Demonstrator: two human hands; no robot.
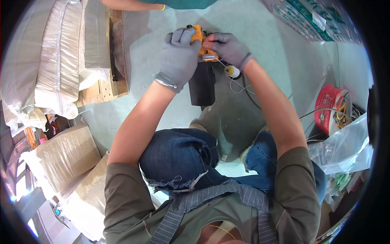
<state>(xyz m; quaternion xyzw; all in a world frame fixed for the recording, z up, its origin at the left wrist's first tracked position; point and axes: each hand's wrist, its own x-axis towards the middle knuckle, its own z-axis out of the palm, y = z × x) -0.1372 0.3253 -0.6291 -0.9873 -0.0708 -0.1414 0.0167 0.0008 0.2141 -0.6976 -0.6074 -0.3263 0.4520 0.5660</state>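
While both gloved hands meet, left hand (178, 57) grip clamped on orange-black tool (202, 65), right hand (229, 49) pinching thread (226, 66).

A warehouse or packing workshop: filled sacks (61, 57) stacked on a wooden pallet (106, 87), bare concrete floor (268, 53).

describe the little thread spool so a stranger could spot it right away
Start at the two grey-gloved hands gripping the orange-and-black tool at top centre. Just beside the right hand sits the thread spool, the only small round white-and-yellow thing there, trailing thin white thread.
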